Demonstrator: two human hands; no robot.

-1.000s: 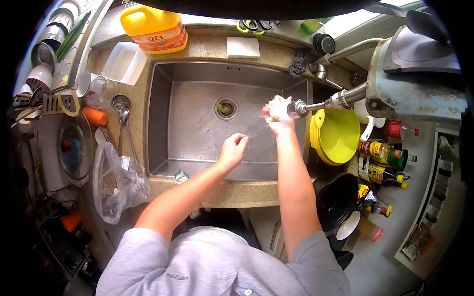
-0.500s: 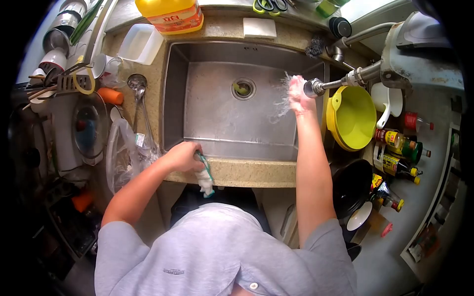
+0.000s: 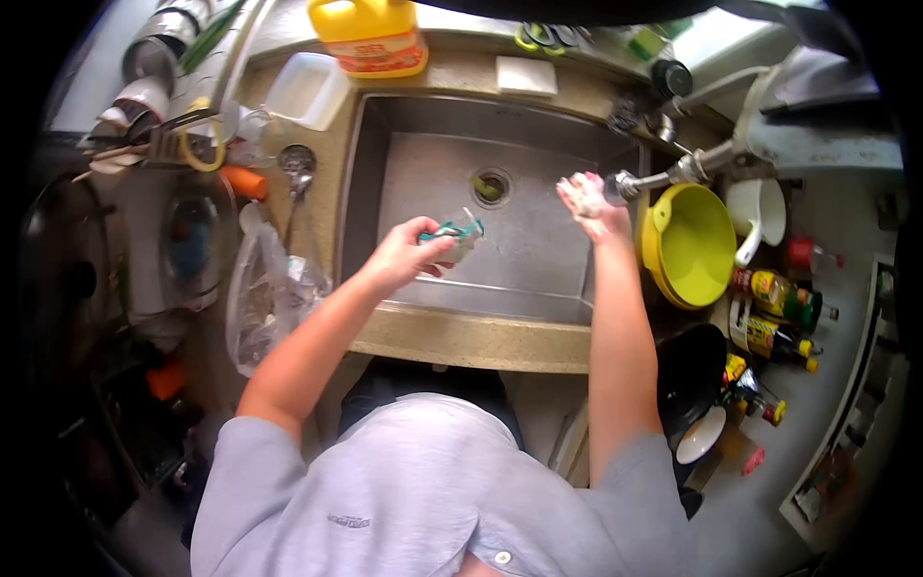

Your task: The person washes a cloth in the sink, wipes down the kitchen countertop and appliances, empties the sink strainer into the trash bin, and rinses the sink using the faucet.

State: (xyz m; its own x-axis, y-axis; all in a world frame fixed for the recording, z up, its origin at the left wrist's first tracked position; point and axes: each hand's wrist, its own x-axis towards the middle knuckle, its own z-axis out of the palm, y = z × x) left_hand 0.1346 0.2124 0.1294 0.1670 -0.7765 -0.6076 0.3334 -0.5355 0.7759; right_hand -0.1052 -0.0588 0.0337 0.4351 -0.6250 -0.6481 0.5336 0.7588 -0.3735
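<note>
A small white cloth with a green edge is pinched in my left hand, above the near middle of the steel sink. My right hand is beside the flexible tap's spout at the sink's right side. Something pale and wet lies against its fingers, but water and blur hide what it is. Around the drain a bit of green matter shows.
Left of the sink are ladles, a clear plastic bag and a white tub. A yellow jug and a white block stand behind. Yellow-green basins and bottles are at the right.
My left hand took hold of the green-edged cloth at the sink's front edge, then lifted it forward over the sink. My right hand stays by the spout. The view has shifted.
</note>
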